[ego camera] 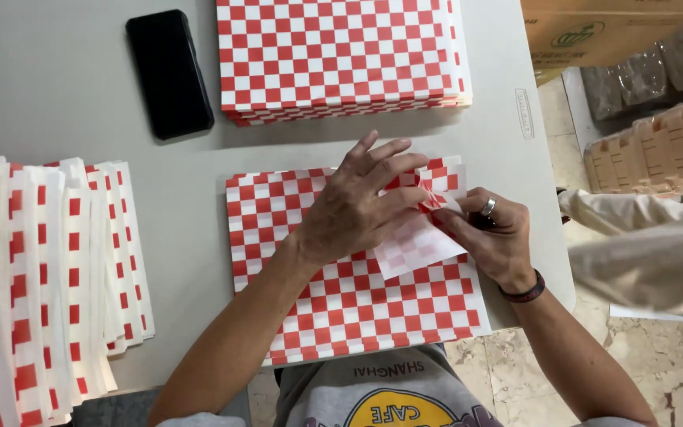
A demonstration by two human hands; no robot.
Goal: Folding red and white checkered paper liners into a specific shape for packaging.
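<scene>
Red-and-white checkered paper sheet (341, 308) lies flat on the grey table (65, 87) in front of the person, its long axis running toward and away from them, its upper right corner folded over to show the pale underside. The left hand (361, 209) presses flat with fingers spread on the fold, and the right hand (492, 237) pinches the folded corner. A stack of checkered sheets (341, 55) lies beyond, a black phone (169, 73) just left of it, and folded checkered papers (49, 277) fan out at far left.

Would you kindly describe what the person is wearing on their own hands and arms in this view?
Both forearms are bare, with no sleeves reaching the wrists. The right hand carries a silver-coloured metal ring on one finger, and a dark, narrow wristband circles the right wrist. The left hand shows no ring, watch or band on its visible side. No gloves on either hand.
</scene>
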